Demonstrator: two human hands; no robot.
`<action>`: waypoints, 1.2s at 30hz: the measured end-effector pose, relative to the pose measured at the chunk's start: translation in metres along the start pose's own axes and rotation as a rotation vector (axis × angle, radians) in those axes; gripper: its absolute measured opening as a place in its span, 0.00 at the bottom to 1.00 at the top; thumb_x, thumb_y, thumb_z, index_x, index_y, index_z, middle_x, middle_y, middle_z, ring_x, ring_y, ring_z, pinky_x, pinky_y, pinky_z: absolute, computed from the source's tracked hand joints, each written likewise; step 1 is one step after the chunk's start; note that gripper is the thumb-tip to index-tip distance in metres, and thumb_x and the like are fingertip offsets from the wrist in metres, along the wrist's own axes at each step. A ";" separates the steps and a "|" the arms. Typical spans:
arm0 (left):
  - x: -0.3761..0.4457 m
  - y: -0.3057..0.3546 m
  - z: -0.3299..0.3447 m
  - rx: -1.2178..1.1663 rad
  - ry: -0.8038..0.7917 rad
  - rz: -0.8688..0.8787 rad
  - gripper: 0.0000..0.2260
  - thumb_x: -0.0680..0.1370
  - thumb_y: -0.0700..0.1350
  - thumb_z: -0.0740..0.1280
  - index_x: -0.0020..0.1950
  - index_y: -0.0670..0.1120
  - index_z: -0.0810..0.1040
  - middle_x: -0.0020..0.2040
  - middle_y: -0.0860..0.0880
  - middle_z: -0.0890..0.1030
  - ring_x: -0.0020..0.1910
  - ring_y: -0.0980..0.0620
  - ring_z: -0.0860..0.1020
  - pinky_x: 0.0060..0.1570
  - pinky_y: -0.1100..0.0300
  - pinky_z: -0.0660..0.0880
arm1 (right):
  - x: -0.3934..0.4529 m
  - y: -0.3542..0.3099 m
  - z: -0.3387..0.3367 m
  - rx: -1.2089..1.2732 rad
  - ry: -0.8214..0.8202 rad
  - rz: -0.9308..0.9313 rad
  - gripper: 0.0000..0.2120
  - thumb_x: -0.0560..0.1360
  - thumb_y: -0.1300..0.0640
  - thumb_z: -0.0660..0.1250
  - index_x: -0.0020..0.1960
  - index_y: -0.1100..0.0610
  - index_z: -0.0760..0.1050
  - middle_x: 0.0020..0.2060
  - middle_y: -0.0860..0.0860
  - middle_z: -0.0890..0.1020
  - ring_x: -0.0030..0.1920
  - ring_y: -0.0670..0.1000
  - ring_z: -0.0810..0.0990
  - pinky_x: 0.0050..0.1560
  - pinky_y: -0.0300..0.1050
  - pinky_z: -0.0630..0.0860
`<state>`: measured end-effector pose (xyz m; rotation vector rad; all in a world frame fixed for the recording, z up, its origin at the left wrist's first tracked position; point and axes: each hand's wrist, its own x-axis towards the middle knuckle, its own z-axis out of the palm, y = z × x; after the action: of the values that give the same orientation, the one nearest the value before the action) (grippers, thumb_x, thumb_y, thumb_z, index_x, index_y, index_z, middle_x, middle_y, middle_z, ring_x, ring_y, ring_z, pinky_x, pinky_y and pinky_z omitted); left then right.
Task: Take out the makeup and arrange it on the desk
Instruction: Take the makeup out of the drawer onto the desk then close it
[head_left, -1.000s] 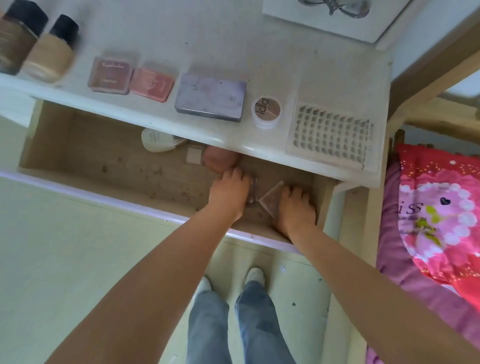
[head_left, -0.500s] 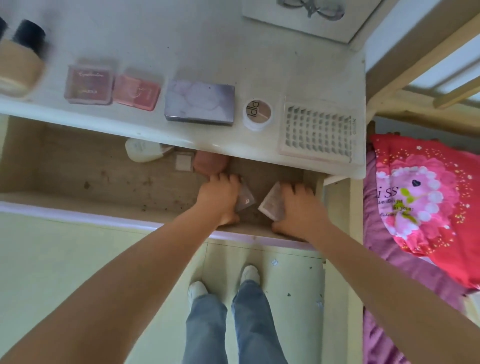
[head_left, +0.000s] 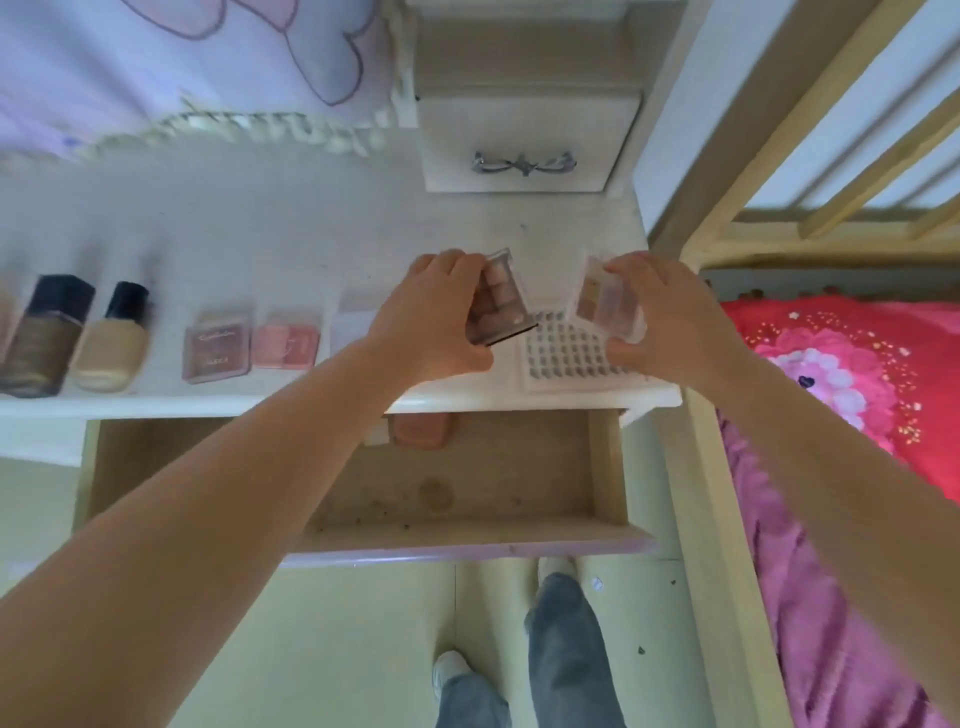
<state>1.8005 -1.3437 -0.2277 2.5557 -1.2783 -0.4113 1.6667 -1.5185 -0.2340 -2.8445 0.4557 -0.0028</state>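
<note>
Along the front edge of the white desk (head_left: 291, 218) lies a row of makeup. At the left end are two foundation bottles with dark caps, a brown one (head_left: 44, 338) and a beige one (head_left: 115, 340), lying side by side. To their right sit a mauve blush compact (head_left: 217, 347) and, just beside it, a pink blush compact (head_left: 287, 347). A white tray of false lashes (head_left: 563, 358) lies at the desk's front right corner, partly under both hands. At the back right of the desk stands a small white drawer unit with a silver bow handle (head_left: 524, 163); a lilac fringed cloth (head_left: 182, 67) hangs over the back left.

Below the front edge, the wooden drawer (head_left: 467, 499) stands pulled out. A pinkish-orange sponge (head_left: 423, 430) lies at its back, half under the desk edge, and the floor of the drawer is speckled with dirt. A pink and red bedcover (head_left: 841, 374) lies to the right of the desk.

Both hands are above the right part of the desk, near the lash tray. The left hand (head_left: 436, 322) grips a clear-lidded eyeshadow palette (head_left: 501, 301) with a dark base and pinkish-brown pans, tilted on edge. The right hand (head_left: 670, 317) pinches a second clear palette (head_left: 605, 304) between thumb and curled fingers; its pans are pale and beige, and it too is tilted. The two palettes are close but apart.
</note>
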 end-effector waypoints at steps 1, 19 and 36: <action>0.014 0.003 -0.003 0.005 -0.013 0.003 0.29 0.65 0.47 0.72 0.64 0.45 0.67 0.61 0.48 0.71 0.62 0.46 0.67 0.58 0.57 0.67 | 0.011 0.007 -0.004 0.011 -0.022 0.024 0.34 0.64 0.59 0.74 0.67 0.63 0.66 0.63 0.61 0.71 0.63 0.62 0.70 0.62 0.53 0.67; 0.145 0.015 0.044 0.051 -0.111 -0.179 0.27 0.72 0.36 0.65 0.71 0.42 0.62 0.71 0.44 0.61 0.72 0.46 0.57 0.67 0.51 0.65 | 0.121 0.089 0.017 0.004 -0.417 -0.021 0.32 0.75 0.60 0.63 0.74 0.52 0.53 0.75 0.56 0.46 0.75 0.55 0.43 0.73 0.49 0.48; -0.122 -0.047 0.117 -0.052 0.342 -0.230 0.11 0.69 0.39 0.59 0.40 0.39 0.81 0.38 0.43 0.82 0.39 0.45 0.77 0.37 0.58 0.77 | -0.024 -0.062 0.114 0.195 -0.456 -0.516 0.17 0.76 0.55 0.59 0.62 0.60 0.73 0.57 0.56 0.77 0.58 0.56 0.75 0.56 0.47 0.73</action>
<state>1.7228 -1.2296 -0.3360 2.5923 -0.8484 -0.0427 1.6676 -1.4249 -0.3273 -2.5710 -0.3524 0.4626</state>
